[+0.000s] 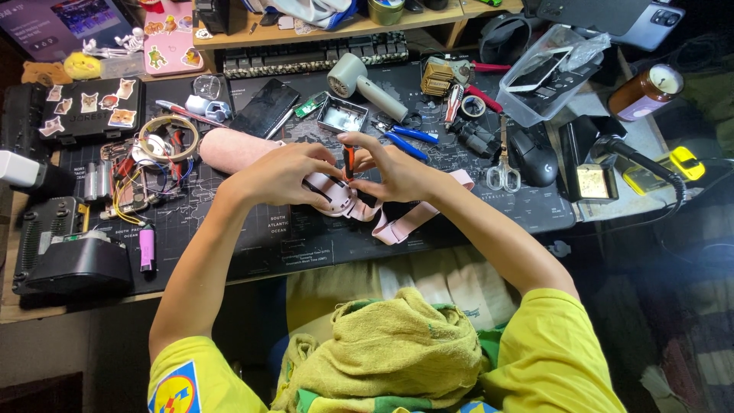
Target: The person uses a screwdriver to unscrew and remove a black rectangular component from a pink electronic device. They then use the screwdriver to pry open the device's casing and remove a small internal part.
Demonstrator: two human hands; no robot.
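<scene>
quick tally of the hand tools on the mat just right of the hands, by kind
blue-handled pliers: 1
scissors: 1
red-handled cutters: 1
screwdriver, gripped by the right hand with the left hand alongside: 1
total: 4

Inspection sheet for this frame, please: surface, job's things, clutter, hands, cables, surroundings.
Surface: dark map-print desk mat, crowded.
Job's things: pink strapped device under both hands; small orange-handled screwdriver upright above it.
Clutter: blue pliers, scissors, black mouse, hair dryer, tape roll.
Hands: left hand steadies the device; right hand fingers pinch the screwdriver.
Cables: coloured loose wires at the left.
Surroundings: yellow-green towel on the lap; shelf behind.
</scene>
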